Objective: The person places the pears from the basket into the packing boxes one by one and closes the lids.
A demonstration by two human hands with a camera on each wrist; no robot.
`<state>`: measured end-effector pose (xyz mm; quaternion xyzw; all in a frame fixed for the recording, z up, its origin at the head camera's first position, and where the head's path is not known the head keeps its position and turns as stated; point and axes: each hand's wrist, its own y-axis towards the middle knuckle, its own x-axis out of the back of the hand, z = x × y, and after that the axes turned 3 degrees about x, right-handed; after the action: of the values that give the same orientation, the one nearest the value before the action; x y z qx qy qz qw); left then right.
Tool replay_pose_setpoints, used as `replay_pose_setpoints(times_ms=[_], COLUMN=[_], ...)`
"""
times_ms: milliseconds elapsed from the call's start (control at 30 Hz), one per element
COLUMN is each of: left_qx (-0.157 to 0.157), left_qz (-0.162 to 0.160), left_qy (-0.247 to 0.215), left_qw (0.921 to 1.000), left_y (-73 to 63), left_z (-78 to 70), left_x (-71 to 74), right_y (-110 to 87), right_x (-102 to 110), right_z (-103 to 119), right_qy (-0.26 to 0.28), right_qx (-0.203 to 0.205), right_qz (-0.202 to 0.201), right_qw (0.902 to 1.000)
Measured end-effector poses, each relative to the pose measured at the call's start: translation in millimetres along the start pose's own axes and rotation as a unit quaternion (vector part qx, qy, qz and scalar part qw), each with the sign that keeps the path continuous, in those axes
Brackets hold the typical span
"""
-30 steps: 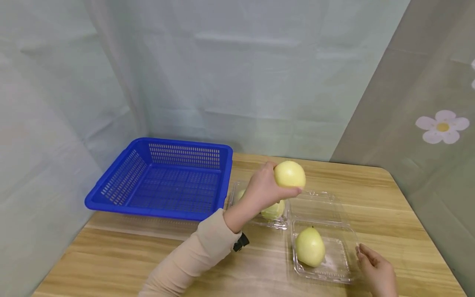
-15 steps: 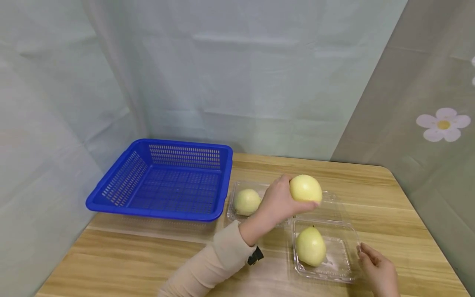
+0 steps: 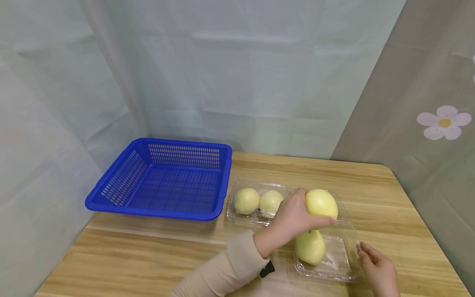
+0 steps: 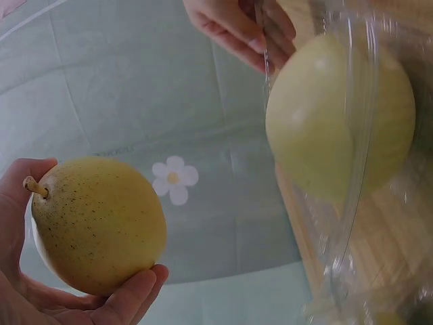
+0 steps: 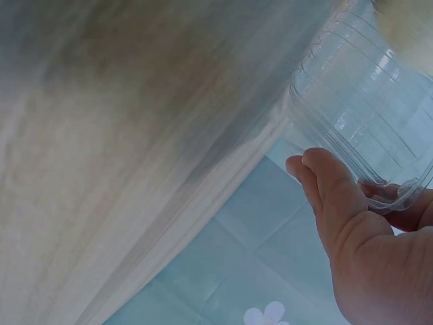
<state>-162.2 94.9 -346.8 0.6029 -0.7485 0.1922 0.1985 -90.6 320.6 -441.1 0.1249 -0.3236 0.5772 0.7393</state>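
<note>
My left hand (image 3: 297, 216) grips a pale yellow pear (image 3: 321, 203) above an open clear plastic clamshell box (image 3: 339, 258). In the left wrist view the held pear (image 4: 101, 227) shows its brown stem and speckled skin, with thumb and fingers curled round it. Inside the box's left side sits another pear (image 3: 310, 248), its top partly hidden behind my left hand. At the box's right edge, my right hand (image 3: 378, 268) pinches the rim. The right wrist view shows the thumb and fingers of this hand (image 5: 369, 237) on either side of the clear rim (image 5: 399, 200).
A second clear box (image 3: 237, 216) with two pears (image 3: 246, 201) stands left of the open one. Further left is a blue perforated plastic basket (image 3: 176, 212). Everything rests on a wooden table (image 3: 148, 255), with grey-green cloth (image 3: 252, 82) hanging behind.
My left hand has carried the pear rightward and down, from over the second box to over the open one. Both pears in the second box now show. My right hand keeps its place.
</note>
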Motion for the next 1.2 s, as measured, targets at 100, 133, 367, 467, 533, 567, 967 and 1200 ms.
replay_pose_setpoints(times_ms=[100,133,367,467,533,567,967,1200], left_qx=[0.001,0.004,0.024,0.021,0.022,0.023,0.032,0.02], left_qz=[-0.001,0.0,0.015,0.018,0.018,0.016,0.002,-0.002], left_qy=[0.003,0.004,-0.014,-0.022,-0.02,-0.015,0.03,0.096], left_qw=[1.0,1.0,0.9995,0.9994,0.9994,0.9995,0.999,0.9951], left_y=[-1.7,-2.1,-7.5,-10.5,-12.6,-13.6,-18.8,-21.9], left_z=[-0.5,-0.4,1.4,3.4,4.4,4.8,8.5,7.9], left_x=[-5.6,-7.7,-26.0,-35.9,-42.1,-45.1,-74.4,-85.6], right_y=[0.0,0.1,0.2,-0.3,-0.5,-0.5,-0.6,1.3], right_x=[0,0,-1,-1,-2,-2,-4,0], right_z=[1,0,-1,-1,-2,-2,-1,-1], right_qy=[-0.001,-0.002,-0.002,0.01,0.018,0.022,0.042,-0.008], right_qx=[-0.005,-0.004,-0.005,-0.009,-0.01,-0.011,-0.017,-0.026], right_qz=[0.0,-0.002,-0.022,-0.017,-0.017,-0.017,-0.026,-0.009], right_qw=[1.0,1.0,0.9998,0.9998,0.9996,0.9996,0.9986,0.9996])
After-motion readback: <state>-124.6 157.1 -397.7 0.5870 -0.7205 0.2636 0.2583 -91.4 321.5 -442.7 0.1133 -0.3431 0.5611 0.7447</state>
